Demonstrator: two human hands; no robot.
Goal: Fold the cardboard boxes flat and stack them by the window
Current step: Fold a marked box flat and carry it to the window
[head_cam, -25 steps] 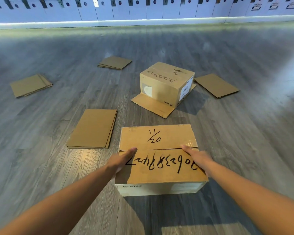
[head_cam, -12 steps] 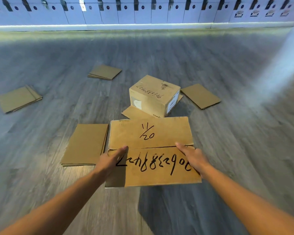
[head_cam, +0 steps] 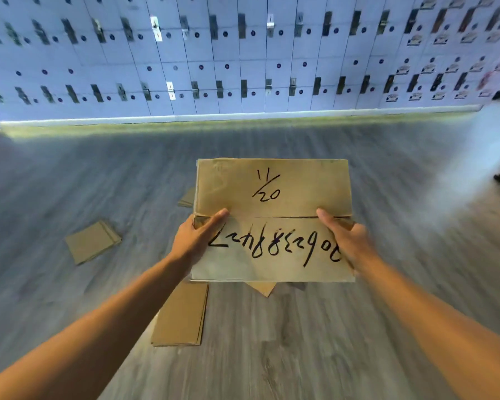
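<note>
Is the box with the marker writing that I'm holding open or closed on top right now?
Closed: the box's two top flaps meet along a seam, level; left hand and right hand grip its sides.

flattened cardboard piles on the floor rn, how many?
3 clearly: one left, one below the held box, one peeking past its left edge. Box may hide more.

cardboard box [head_cam: 273, 194] gripped by left hand [head_cam: 195, 239], right hand [head_cam: 345, 239]

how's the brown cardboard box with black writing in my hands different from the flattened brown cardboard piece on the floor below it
The brown cardboard box with black handwriting is held up off the grey wood floor by the left hand and right hand; the flattened brown cardboard piece lies on that floor, untouched and unmarked. Both are plain brown cardboard.
</note>
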